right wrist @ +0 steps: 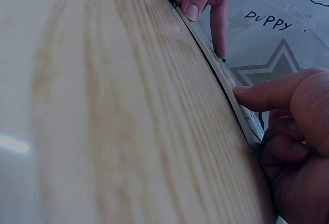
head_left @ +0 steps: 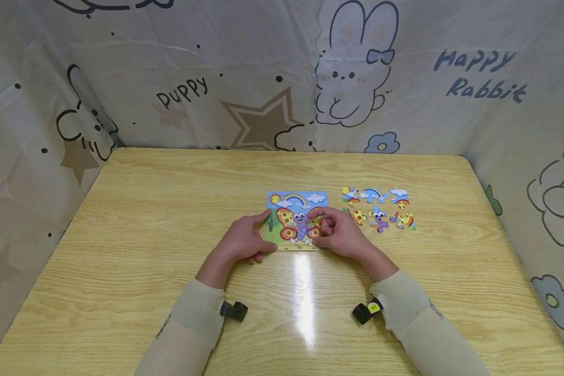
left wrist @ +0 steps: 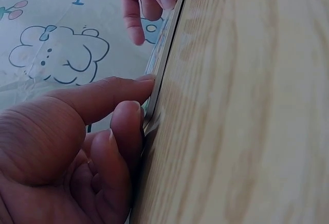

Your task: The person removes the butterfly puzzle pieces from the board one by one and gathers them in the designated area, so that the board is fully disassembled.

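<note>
Touching the puzzle board (head_left: 300, 224) between left hand (head_left: 243, 237) and right hand (head_left: 345, 234), at opposite ends of its long axis, with thumbs and forefingers spread; nearer, by the right, to loose pieces (head_left: 379, 220) rightward.

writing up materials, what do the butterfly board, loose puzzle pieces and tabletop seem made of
Butterfly board: probably wood or fibreboard with a printed face; the wrist views show a plain brownish edge.
Loose puzzle pieces: perhaps printed card or thin board; only coloured faces show.
Tabletop: wood or wood-look laminate, smooth and glossy, judging by grain streaks and a bright reflection.
</note>
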A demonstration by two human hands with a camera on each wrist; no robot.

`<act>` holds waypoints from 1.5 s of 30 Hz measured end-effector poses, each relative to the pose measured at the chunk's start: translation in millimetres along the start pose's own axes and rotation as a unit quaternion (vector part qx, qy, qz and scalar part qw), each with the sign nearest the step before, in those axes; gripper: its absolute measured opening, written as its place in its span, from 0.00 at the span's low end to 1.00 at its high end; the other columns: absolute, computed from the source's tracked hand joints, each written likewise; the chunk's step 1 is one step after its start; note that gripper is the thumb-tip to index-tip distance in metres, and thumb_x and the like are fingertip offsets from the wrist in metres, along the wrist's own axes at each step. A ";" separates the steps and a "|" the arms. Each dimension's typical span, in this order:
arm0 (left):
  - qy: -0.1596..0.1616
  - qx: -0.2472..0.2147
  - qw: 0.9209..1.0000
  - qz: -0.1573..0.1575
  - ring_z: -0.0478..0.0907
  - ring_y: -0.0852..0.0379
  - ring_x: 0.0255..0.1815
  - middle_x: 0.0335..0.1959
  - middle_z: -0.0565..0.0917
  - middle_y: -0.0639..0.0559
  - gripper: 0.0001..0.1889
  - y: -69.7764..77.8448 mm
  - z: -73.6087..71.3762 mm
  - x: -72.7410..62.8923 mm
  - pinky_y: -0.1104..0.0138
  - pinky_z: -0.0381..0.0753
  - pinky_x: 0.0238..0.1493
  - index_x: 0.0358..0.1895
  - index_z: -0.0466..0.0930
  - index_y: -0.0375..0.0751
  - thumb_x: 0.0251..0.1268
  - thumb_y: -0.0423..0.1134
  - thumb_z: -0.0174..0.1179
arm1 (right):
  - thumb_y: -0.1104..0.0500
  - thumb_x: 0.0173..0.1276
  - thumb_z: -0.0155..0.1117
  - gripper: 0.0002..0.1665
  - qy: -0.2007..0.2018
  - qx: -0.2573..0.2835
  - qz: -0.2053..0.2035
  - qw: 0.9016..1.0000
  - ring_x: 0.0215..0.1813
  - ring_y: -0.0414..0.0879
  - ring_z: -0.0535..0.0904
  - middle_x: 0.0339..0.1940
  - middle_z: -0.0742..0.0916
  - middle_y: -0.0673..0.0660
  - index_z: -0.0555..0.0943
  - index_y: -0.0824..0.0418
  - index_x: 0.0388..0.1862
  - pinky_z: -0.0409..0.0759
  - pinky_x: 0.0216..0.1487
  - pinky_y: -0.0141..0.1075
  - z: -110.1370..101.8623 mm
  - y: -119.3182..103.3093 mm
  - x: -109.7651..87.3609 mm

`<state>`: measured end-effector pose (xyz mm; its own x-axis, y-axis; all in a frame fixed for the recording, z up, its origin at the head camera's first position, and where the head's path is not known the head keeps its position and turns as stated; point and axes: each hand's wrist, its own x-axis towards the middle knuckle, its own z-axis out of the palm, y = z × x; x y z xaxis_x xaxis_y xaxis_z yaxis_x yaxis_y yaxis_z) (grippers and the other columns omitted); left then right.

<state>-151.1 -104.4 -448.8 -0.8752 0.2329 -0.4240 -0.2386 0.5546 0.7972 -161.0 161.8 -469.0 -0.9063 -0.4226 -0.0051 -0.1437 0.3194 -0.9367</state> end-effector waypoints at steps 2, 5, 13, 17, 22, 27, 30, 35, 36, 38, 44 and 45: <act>0.000 -0.001 1.000 0.001 0.77 0.53 0.11 0.14 0.78 0.42 0.50 0.0 0.1 -0.2 0.62 0.80 0.14 0.79 0.58 0.60 0.53 0.36 0.77 | 0.75 0.54 0.76 0.28 -0.002 -0.002 -0.003 1.000 0.22 0.43 0.62 0.17 0.66 0.49 0.79 0.65 0.55 0.72 0.37 0.36 -0.2 -0.4 0.0; 0.000 -0.001 1.000 0.003 0.77 0.53 0.11 0.15 0.78 0.42 0.50 -0.1 0.1 -0.9 0.62 0.80 0.14 0.79 0.58 0.59 0.53 0.36 0.77 | 0.75 0.54 0.76 0.28 -0.004 -0.003 -0.005 1.000 0.22 0.43 0.62 0.17 0.66 0.49 0.79 0.65 0.55 0.72 0.37 0.36 -0.2 -0.8 -0.2; -0.002 -0.004 1.000 0.010 0.76 0.54 0.10 0.14 0.78 0.42 0.50 -0.5 -0.2 -1.5 0.62 0.79 0.14 0.79 0.58 0.58 0.53 0.35 0.76 | 0.75 0.54 0.76 0.28 -0.011 0.004 -0.010 1.000 0.22 0.44 0.62 0.17 0.65 0.50 0.79 0.67 0.55 0.73 0.38 0.36 -0.2 -0.9 0.0; -0.007 -0.011 1.000 0.014 0.75 0.54 0.10 0.14 0.78 0.41 0.50 -0.1 -0.3 -2.6 0.63 0.79 0.14 0.79 0.58 0.56 0.54 0.34 0.76 | 0.76 0.54 0.75 0.28 -0.014 0.010 -0.008 1.000 0.22 0.44 0.61 0.18 0.65 0.51 0.78 0.69 0.55 0.72 0.38 0.36 0.2 -0.4 0.6; -0.006 -0.010 1.000 0.011 0.75 0.54 0.10 0.14 0.78 0.42 0.50 0.3 0.2 -2.5 0.63 0.79 0.14 0.79 0.58 0.57 0.54 0.34 0.76 | 0.74 0.53 0.77 0.29 -0.009 0.016 -0.004 1.000 0.22 0.44 0.61 0.18 0.65 0.51 0.79 0.67 0.55 0.72 0.37 0.36 -0.4 -1.1 -0.4; -0.006 -0.008 1.000 0.009 0.76 0.54 0.10 0.14 0.78 0.41 0.50 -0.4 0.4 -2.0 0.62 0.79 0.14 0.79 0.57 0.57 0.54 0.35 0.76 | 0.75 0.54 0.76 0.29 -0.004 0.015 0.005 1.000 0.21 0.44 0.61 0.17 0.66 0.52 0.79 0.69 0.56 0.72 0.35 0.35 0.4 -3.0 -0.3; -0.005 -0.007 1.000 0.009 0.76 0.54 0.10 0.14 0.79 0.41 0.50 -1.3 0.4 -1.4 0.62 0.79 0.14 0.79 0.57 0.58 0.54 0.35 0.76 | 0.76 0.54 0.75 0.29 -0.003 0.009 0.010 1.000 0.21 0.44 0.61 0.17 0.66 0.54 0.78 0.72 0.57 0.72 0.34 0.35 0.9 -4.3 1.0; -0.004 -0.005 1.000 0.010 0.76 0.54 0.10 0.14 0.79 0.41 0.50 -3.2 0.6 0.7 0.62 0.79 0.15 0.79 0.57 0.59 0.54 0.35 0.76 | 0.75 0.55 0.74 0.29 -0.002 0.000 0.013 1.000 0.20 0.43 0.61 0.17 0.67 0.54 0.79 0.70 0.58 0.71 0.32 0.36 2.8 -7.9 4.0; -0.004 -0.005 1.000 0.010 0.76 0.54 0.10 0.14 0.79 0.41 0.50 -3.4 0.6 1.0 0.62 0.79 0.15 0.79 0.57 0.59 0.54 0.35 0.76 | 0.74 0.56 0.75 0.29 -0.002 -0.002 0.011 1.000 0.20 0.43 0.61 0.17 0.67 0.53 0.79 0.69 0.58 0.71 0.32 0.36 3.2 -8.5 4.8; -0.004 -0.005 1.000 0.011 0.76 0.54 0.10 0.14 0.79 0.41 0.50 -3.5 0.7 1.3 0.62 0.80 0.15 0.79 0.57 0.58 0.54 0.35 0.76 | 0.73 0.55 0.76 0.30 -0.002 -0.003 0.004 1.000 0.20 0.42 0.62 0.17 0.67 0.52 0.80 0.67 0.58 0.71 0.34 0.37 4.4 -9.8 6.3; -0.003 -0.003 1.000 0.010 0.76 0.53 0.11 0.15 0.79 0.41 0.50 -3.7 0.5 1.3 0.62 0.80 0.15 0.79 0.58 0.58 0.54 0.36 0.77 | 0.73 0.54 0.76 0.29 -0.009 -0.002 -0.014 1.000 0.20 0.43 0.63 0.17 0.68 0.50 0.81 0.65 0.56 0.74 0.38 0.38 7.8 -11.1 12.1; -0.003 -0.003 1.000 0.010 0.76 0.53 0.11 0.15 0.79 0.41 0.50 -3.8 0.4 1.3 0.62 0.80 0.15 0.79 0.58 0.58 0.54 0.36 0.77 | 0.73 0.54 0.76 0.29 -0.010 -0.003 -0.016 1.000 0.20 0.43 0.63 0.17 0.68 0.50 0.81 0.65 0.56 0.74 0.38 0.38 8.4 -10.9 13.1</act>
<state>-151.2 -105.9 -452.6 -0.8776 0.2479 -0.4102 -0.2235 0.5455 0.8078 -168.0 145.7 -461.8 -0.8929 -0.4498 0.0173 -0.1746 0.3106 -0.9344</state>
